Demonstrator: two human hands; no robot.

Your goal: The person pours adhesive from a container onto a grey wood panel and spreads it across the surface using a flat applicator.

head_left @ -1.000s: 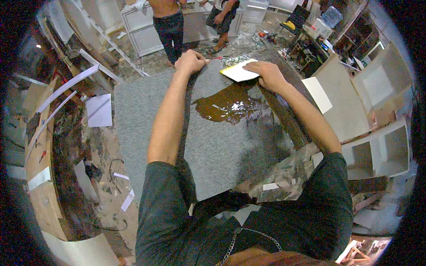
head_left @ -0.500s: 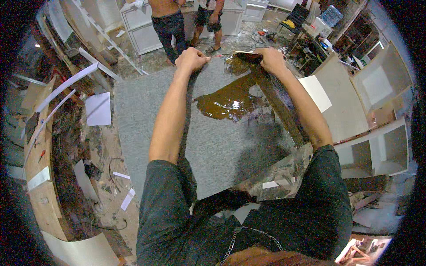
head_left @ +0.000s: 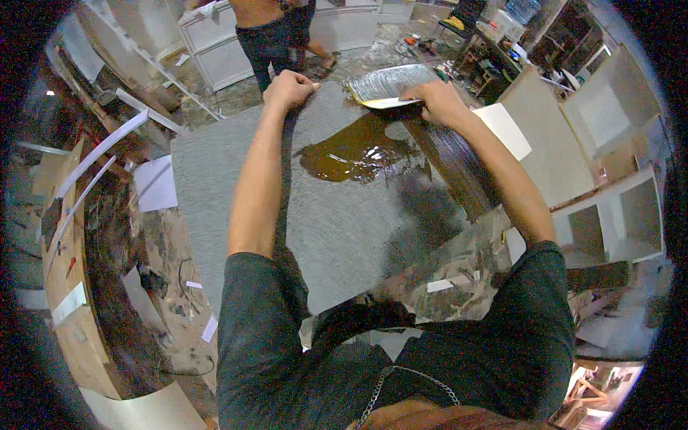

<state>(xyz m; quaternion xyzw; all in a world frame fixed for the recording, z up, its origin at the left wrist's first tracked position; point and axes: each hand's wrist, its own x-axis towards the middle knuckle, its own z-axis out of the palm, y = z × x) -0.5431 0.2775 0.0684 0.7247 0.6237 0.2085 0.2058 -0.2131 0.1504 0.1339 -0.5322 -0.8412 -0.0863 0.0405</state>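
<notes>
Glossy brown glue pool (head_left: pixel 355 152) on grey board (head_left: pixel 236 172); right hand (head_left: pixel 438 102) gripping white scraper (head_left: pixel 390 103); left hand (head_left: pixel 288 87) clenched on edge

At about one o'clock, far back beside the cluttered bench, stands a big blue water bottle (head_left: pixel 521 8); I see no labels, signs or screens.

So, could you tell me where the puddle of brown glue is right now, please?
In the head view, the brown glue puddle lies on the grey board, right of centre, just below the pale spreader in the right hand.
</notes>
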